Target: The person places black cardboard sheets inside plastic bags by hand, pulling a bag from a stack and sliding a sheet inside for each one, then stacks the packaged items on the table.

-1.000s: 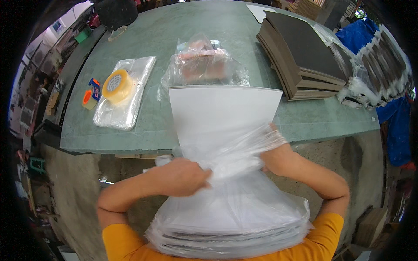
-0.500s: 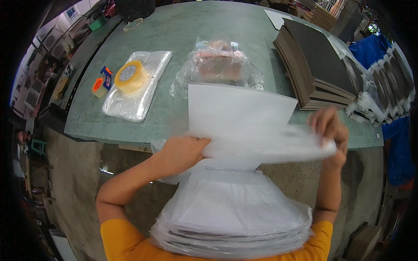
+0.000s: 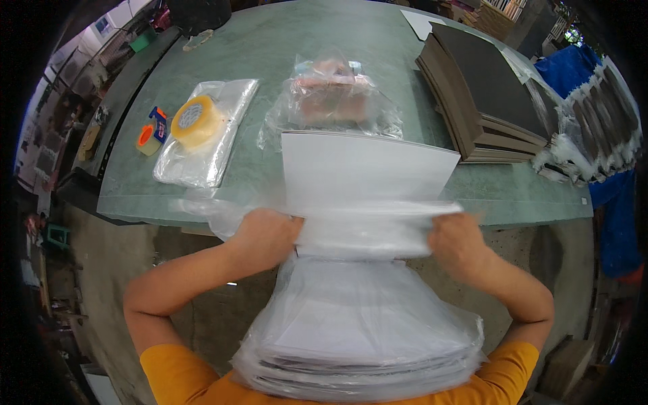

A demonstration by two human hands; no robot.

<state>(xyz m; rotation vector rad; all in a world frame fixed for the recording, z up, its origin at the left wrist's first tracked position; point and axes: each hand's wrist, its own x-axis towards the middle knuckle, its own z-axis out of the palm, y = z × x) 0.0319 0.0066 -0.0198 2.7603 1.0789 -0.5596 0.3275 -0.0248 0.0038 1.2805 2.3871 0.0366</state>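
Note:
A white sheet or board with a straight top edge stands out over the table's near side. Clear plastic film is stretched in a band across its lower part. My left hand is closed on the film at the left edge, with a loose blurred end trailing beyond it. At the right edge my right hand is closed on the film's other side, its fingers partly smeared. Close to my body lies a thick stack of white sheets in clear plastic, below the band.
On the green table are a tape roll on folded clear plastic bags, a small tape dispenser, and a plastic-wrapped bundle. Dark grey boards are stacked at the right, beside fuzzy-edged bundles.
My right hand has come down and inward from the right, drawing the film across the white board. My left hand has shifted slightly left, and the film's loose end now shows beyond it.

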